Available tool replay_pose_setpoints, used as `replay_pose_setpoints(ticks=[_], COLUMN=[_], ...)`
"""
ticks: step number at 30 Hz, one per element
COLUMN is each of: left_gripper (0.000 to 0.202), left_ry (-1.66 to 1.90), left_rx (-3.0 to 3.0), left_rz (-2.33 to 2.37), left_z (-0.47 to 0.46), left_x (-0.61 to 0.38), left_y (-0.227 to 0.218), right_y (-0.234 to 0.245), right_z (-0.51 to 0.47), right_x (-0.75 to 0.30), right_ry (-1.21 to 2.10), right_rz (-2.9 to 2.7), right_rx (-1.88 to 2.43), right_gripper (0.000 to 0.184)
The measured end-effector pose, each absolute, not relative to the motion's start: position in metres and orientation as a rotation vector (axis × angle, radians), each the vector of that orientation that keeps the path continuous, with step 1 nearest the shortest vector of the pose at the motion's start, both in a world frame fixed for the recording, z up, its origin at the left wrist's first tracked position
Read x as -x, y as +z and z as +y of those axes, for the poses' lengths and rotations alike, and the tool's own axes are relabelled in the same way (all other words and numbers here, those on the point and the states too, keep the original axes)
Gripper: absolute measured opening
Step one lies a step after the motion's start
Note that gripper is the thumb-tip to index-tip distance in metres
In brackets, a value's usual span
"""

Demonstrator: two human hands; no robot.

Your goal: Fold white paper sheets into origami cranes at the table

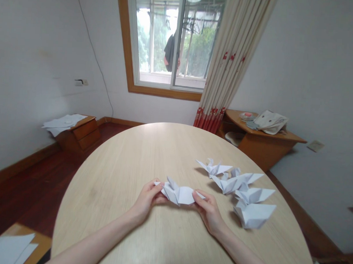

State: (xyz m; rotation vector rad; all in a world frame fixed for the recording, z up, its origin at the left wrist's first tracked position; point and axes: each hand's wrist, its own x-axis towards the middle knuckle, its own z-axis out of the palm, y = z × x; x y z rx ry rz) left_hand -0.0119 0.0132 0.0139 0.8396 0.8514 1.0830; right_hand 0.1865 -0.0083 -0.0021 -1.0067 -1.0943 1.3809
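A white folded paper crane (185, 195) is held between my two hands, just above the middle of the round table (118, 164). My left hand (150, 194) pinches its left wing between thumb and fingers. The right wing is gripped by my right hand (208, 210), thumb on top. A pointed fold of the crane sticks up between the hands. To the right of my right hand stand several finished-looking paper cranes (254, 215) in a loose row, their wings spread and partly overlapping in view.
Sheets of white paper (7, 249) lie on a wooden surface at the lower left. A small wooden cabinet (86, 133) with papers stands at the back left. Behind the table on the right is a corner cabinet (261, 146) with a cloth bag (271, 122), near a curtain (230, 60).
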Motion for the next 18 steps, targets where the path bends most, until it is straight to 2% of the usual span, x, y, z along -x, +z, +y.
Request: replay_pose_setpoints(ticks=[18], left_gripper=[0.034], left_ry=[1.269], left_rx=[-1.009], left_rz=[1.000], left_z=[0.0234], left_x=[0.0190], left_y=[0.0142], right_y=[-0.0023], right_z=[0.0009], right_x=[-0.1934], right_ry=[1.331], right_rz=[-0.966], right_rx=[0.986], right_gripper=[0.035])
